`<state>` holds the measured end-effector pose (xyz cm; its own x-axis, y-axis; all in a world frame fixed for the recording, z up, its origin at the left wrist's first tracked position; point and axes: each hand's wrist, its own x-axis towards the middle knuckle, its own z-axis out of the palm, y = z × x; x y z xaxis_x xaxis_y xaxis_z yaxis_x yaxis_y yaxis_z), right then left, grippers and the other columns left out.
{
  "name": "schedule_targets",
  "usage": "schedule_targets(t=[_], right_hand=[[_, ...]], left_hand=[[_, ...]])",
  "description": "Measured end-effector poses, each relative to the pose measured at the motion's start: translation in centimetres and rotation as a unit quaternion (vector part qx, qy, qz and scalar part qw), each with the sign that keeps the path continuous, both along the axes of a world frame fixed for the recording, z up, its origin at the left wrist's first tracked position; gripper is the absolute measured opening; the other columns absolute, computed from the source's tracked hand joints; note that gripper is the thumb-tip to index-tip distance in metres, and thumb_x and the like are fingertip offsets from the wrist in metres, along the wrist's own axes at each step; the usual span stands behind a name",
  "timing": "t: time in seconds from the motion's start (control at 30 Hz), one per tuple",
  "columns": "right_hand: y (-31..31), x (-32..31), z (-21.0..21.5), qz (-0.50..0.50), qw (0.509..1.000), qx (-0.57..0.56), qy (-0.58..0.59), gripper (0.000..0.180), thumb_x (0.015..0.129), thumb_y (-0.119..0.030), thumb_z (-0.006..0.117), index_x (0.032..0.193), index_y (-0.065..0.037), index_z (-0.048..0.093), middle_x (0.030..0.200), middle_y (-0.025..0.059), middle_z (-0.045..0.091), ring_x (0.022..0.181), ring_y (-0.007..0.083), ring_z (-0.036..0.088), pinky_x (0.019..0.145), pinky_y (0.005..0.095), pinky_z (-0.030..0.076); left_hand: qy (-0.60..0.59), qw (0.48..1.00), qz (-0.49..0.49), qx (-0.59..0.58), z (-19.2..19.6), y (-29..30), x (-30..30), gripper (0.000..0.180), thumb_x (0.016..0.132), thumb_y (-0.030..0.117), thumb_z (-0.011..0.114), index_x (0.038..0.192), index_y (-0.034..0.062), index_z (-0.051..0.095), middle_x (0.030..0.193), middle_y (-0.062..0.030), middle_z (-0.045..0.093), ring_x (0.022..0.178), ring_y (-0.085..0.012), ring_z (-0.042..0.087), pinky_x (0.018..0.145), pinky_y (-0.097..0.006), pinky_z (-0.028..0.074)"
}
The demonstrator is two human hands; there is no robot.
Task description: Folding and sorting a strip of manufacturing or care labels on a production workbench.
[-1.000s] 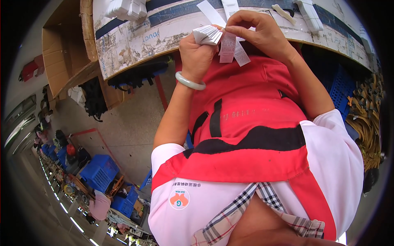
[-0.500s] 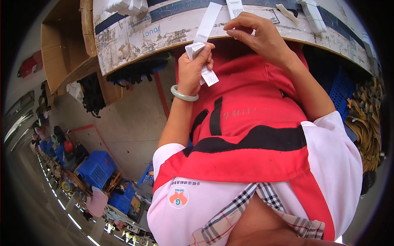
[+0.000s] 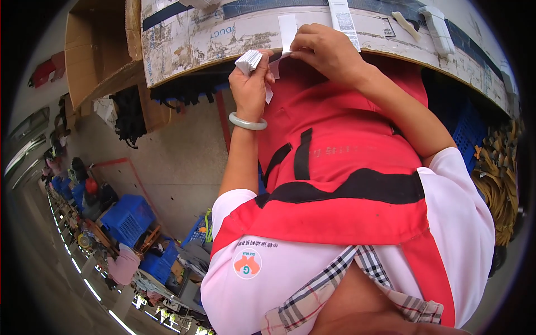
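Note:
My left hand [image 3: 249, 89], a pale bangle on its wrist, is closed around a folded stack of white labels [image 3: 248, 62]. Loose label ends hang below its fingers. At the table edge, my right hand [image 3: 328, 54] pinches a white label strip [image 3: 287, 32] between thumb and fingertips. That strip lies partly on the table and bends over its edge towards my left hand; whether it joins the stack is unclear. Just beyond my right hand lies another white strip with small print [image 3: 344, 23].
The worn, taped tabletop [image 3: 245, 38] holds a bundle of white strips [image 3: 438, 30] and a curved cream piece [image 3: 406, 25] at the right. An open cardboard box [image 3: 95, 56] stands left. Blue crates [image 3: 129, 220] sit on the floor; brown strips [image 3: 494, 190] are heaped at the right.
My right hand has come down and left from above the table and now pinches the label strip. My left hand has shifted slightly left, still gripping the folded stack.

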<state>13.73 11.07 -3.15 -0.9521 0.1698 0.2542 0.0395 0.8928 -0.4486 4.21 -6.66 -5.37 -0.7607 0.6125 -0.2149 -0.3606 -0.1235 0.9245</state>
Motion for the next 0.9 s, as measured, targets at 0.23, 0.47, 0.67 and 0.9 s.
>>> schedule_targets(t=[0.23,0.47,0.67,0.9], right_hand=[[1.1,1.6,4.1,0.092,0.948,-0.305,-0.016,0.011,0.091,-0.009,0.064,0.099,-0.002,0.067,0.092,0.0075,0.064,0.081,0.0191,0.063,0.075,0.0290,0.050],[1.4,2.9,3.9,0.027,0.903,-0.428,-0.015,0.019,0.091,-0.013,0.066,0.103,0.002,0.065,0.086,0.0052,0.066,0.077,0.0100,0.060,0.072,0.0238,0.050],[1.5,3.4,4.0,-0.030,0.857,-0.513,-0.046,0.021,0.093,-0.016,0.065,0.103,0.002,0.065,0.082,0.0008,0.064,0.076,0.0057,0.057,0.069,0.0206,0.049],[1.9,3.4,3.2,0.001,0.911,-0.409,0.063,0.020,0.094,-0.016,0.065,0.101,0.002,0.066,0.083,0.0016,0.065,0.077,0.0070,0.059,0.070,0.0221,0.051]], left_hand=[[0.184,0.979,-0.073,-0.056,2.7,1.0,0.1,0.013,0.084,0.005,0.076,0.097,0.0025,0.072,0.077,0.0052,0.062,0.061,-0.0001,0.048,0.050,-0.016,0.032],[0.091,0.992,-0.072,-0.054,3.7,2.0,1.3,0.018,0.085,0.007,0.075,0.101,0.0000,0.070,0.074,0.0038,0.062,0.057,-0.0008,0.048,0.048,-0.017,0.033],[0.085,0.993,-0.075,-0.045,4.1,2.5,2.0,0.021,0.083,0.007,0.077,0.101,-0.0017,0.070,0.078,-0.0022,0.069,0.064,-0.0048,0.059,0.055,-0.018,0.045],[0.121,0.989,-0.076,-0.034,3.7,3.1,2.1,0.021,0.084,0.005,0.075,0.104,-0.0003,0.070,0.083,-0.0006,0.068,0.069,-0.0044,0.059,0.058,-0.018,0.046]])
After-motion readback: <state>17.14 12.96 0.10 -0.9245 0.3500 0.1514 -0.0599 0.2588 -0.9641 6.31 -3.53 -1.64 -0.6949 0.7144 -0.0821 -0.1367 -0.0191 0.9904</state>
